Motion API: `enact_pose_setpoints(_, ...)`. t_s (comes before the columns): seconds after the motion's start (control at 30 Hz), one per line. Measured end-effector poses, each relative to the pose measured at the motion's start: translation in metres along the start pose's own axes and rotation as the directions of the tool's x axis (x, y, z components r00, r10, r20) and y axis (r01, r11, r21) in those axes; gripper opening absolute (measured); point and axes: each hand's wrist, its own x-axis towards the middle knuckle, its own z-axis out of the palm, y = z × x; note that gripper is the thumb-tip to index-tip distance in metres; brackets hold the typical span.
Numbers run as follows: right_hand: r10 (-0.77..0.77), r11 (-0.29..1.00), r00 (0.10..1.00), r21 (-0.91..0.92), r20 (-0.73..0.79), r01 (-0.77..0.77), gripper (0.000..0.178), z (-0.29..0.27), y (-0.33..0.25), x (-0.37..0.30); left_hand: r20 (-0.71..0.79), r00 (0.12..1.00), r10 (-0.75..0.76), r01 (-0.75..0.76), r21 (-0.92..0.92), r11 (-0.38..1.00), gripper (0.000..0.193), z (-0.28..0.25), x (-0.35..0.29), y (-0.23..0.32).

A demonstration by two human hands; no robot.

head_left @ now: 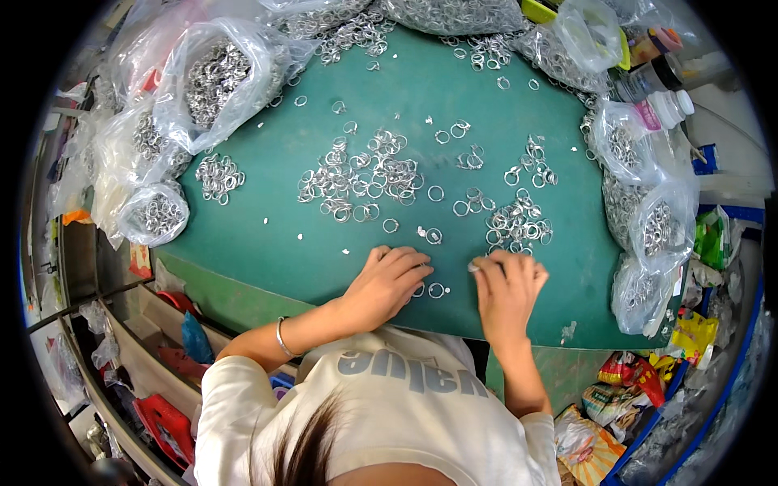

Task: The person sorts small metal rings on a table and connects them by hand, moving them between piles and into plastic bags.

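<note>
My left hand (387,279) rests on the green table mat near its front edge, fingers bent together and tips turned down. Partly under those fingertips is a silver ring (419,290); whether they grip it is hidden. Just right of it lies another ring (437,290). My right hand (506,287) is closed in a pinch, with a small pale bit at the thumb and fingertip that is too small to name. Beyond this hand sits a small heap of rings (519,223). A bigger pile of silver rings (361,178) spreads over the middle of the mat.
Clear plastic bags full of rings line the left (215,85) and right (640,219) sides of the green mat (267,194). A clear bottle (668,108) stands at the right. Open drawers (162,340) are at lower left, colourful packets (628,381) at lower right.
</note>
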Motion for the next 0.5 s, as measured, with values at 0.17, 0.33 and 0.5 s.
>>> enact_pose_setpoints(0.17, 0.01, 0.984, 0.987, 0.175, 0.158, -0.038, 0.025, -0.002, -0.013, -0.022, -0.155, 0.986, -0.057, 0.064, 0.038, 0.997, 0.034, -0.007, 0.031, -0.014)
enact_pose_setpoints(0.33, 0.223, 0.968, 0.965, 0.15, -0.14, -0.202, 0.017, -0.001, 0.018, -0.013, -0.158, 0.987, -0.026, 0.094, 0.438, 0.894, 0.032, 0.003, 0.073, -0.039)
enact_pose_setpoints(0.5, 0.184, 0.98, 0.975, -0.057, -0.128, -0.192, 0.011, -0.007, 0.034, -0.009, -0.122, 0.992, -0.005, 0.046, 0.33, 0.943, 0.02, -0.002, 0.072, -0.049)
